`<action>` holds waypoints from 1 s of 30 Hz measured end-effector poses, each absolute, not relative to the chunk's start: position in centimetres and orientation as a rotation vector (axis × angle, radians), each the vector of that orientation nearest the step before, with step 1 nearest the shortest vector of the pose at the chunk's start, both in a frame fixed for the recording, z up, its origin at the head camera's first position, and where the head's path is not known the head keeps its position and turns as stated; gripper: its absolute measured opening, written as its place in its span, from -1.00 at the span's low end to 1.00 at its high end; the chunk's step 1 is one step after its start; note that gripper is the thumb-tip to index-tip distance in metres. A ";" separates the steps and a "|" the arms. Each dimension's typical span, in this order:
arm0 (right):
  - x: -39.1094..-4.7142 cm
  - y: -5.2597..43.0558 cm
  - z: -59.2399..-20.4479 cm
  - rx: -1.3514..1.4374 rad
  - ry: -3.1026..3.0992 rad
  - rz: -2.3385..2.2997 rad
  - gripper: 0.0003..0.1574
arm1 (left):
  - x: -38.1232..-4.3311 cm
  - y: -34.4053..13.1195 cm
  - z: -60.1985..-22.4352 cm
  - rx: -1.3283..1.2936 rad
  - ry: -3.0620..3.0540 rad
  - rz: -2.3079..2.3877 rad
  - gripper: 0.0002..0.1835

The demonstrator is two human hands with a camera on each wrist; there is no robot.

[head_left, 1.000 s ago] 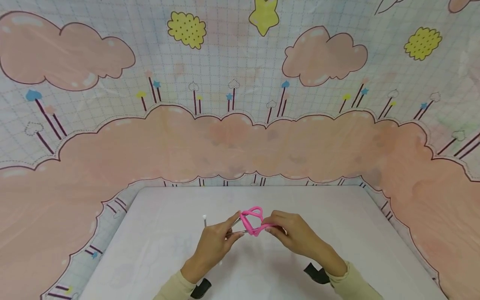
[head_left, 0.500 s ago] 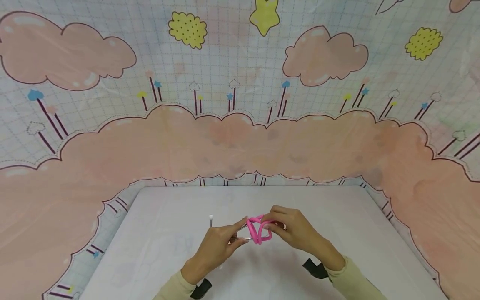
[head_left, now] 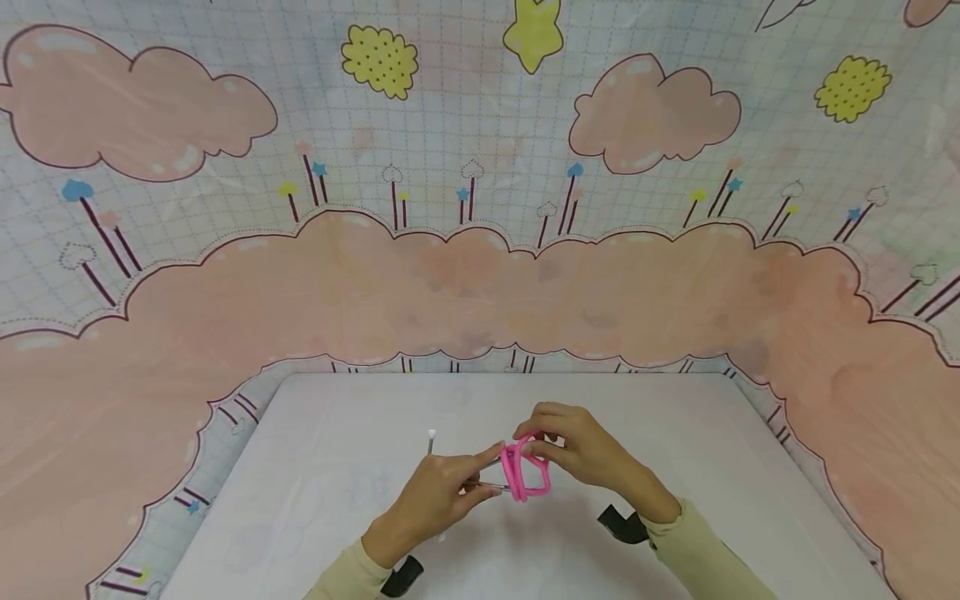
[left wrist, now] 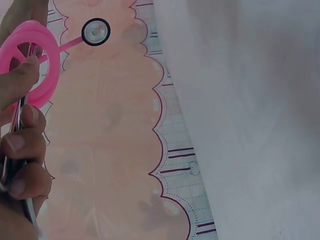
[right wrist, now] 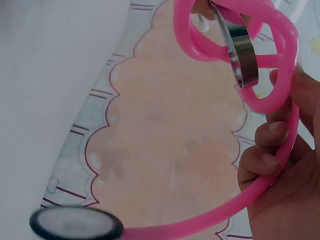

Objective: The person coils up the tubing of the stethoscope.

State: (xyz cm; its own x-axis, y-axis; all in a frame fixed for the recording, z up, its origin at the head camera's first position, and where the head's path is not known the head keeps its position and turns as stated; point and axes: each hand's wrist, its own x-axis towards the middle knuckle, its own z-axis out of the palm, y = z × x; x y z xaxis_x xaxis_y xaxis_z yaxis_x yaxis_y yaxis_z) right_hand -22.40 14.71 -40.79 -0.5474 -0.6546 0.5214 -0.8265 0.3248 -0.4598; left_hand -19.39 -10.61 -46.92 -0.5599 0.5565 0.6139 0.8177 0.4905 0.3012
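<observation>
Pink-tubed stethoscope (head_left: pixel 516 477): probably light, pliant; best held at silvery metal arms (left wrist: pixel 20 114). Left fingers (left wrist: pixel 25 143) clamped there; right fingers (right wrist: pixel 259 162) pinching tubing (right wrist: pixel 200 223) beyond.

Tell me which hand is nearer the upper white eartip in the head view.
Left. The upper white eartip shows just past the back of the left hand; the right hand is farther away, off to the right, holding the pink tubing.

Left grip (head_left: pixel 433 493) curled — right grip (head_left: pixel 583 450) near it, apparently pinching.
</observation>
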 end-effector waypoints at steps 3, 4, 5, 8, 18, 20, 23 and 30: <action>-22.6 14.7 -40.9 1.393 -2.359 1.069 -0.80 | -19.3 -10.6 -46.9 -1.165 -2.274 -0.803 -0.40; -22.6 14.7 -40.9 1.401 -2.362 1.074 -0.80 | -19.3 -10.6 -46.8 -1.175 -2.264 -0.795 -0.40; -22.7 14.7 -40.9 1.409 -2.366 1.076 -0.79 | -19.2 -10.5 -46.8 -1.187 -2.252 -0.791 -0.40; -22.7 14.7 -40.8 1.418 -2.380 1.072 -0.79 | -19.0 -10.4 -46.7 -1.232 -2.219 -0.764 -0.40; -23.0 14.9 -40.7 1.561 -2.368 1.252 -0.81 | -18.3 -10.0 -46.1 -1.300 -2.098 -0.706 -0.45; -22.9 14.8 -40.6 1.587 -2.343 1.265 -0.79 | -18.2 -9.9 -45.9 -1.314 -2.056 -0.689 -0.46; -22.5 14.6 -39.8 1.622 -2.316 1.283 -0.82 | -18.2 -9.8 -45.8 -1.328 -1.996 -0.672 -0.44; -22.5 14.4 -39.8 1.663 -2.328 1.417 -0.84 | -17.8 -9.7 -45.6 -1.326 -1.971 -0.697 -0.40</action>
